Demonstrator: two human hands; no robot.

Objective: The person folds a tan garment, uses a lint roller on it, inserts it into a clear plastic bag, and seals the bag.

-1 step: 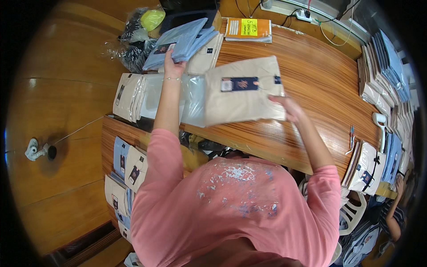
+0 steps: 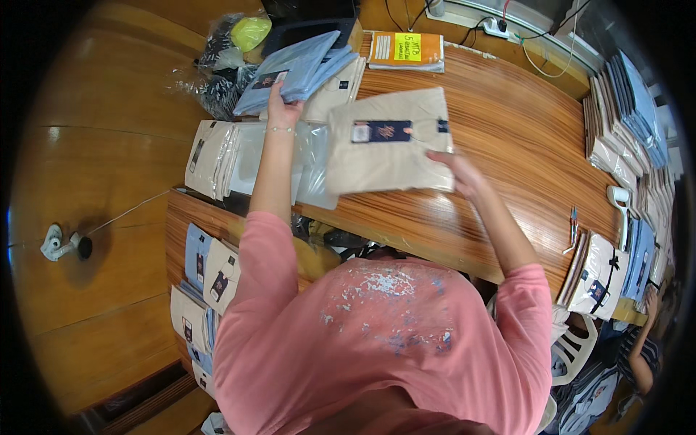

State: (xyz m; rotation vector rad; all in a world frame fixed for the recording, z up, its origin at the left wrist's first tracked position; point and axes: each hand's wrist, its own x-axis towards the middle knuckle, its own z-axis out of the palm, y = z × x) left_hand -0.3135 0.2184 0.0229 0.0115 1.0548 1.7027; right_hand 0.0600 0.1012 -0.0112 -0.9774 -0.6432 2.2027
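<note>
My right hand [image 2: 461, 172] grips the lower right edge of a folded beige shirt [image 2: 391, 163], thumb on top. The shirt has a dark tag on its front and is held tilted above the table, partly over clear plastic bags [image 2: 313, 170]. At the back left, my left hand [image 2: 284, 110] is closed on the near edge of folded light-blue shirts [image 2: 308, 61] in clear plastic. Under these blue shirts lie more folded beige shirts [image 2: 341, 90]. A stack of bagged beige shirts [image 2: 210, 159] sits left of the clear bags.
An orange-and-white packet [image 2: 428, 51] lies at the table's back edge. Piles of folded shirts [image 2: 609, 123] line the right side, near a white handheld tool [image 2: 620, 196] and small pliers [image 2: 573, 225]. Another person's arm [image 2: 641, 348] shows at far right. More shirts [image 2: 217, 279] sit lower left.
My right hand has shifted slightly left and up with the beige shirt. My left hand and the blue shirts stay nearly in place.
</note>
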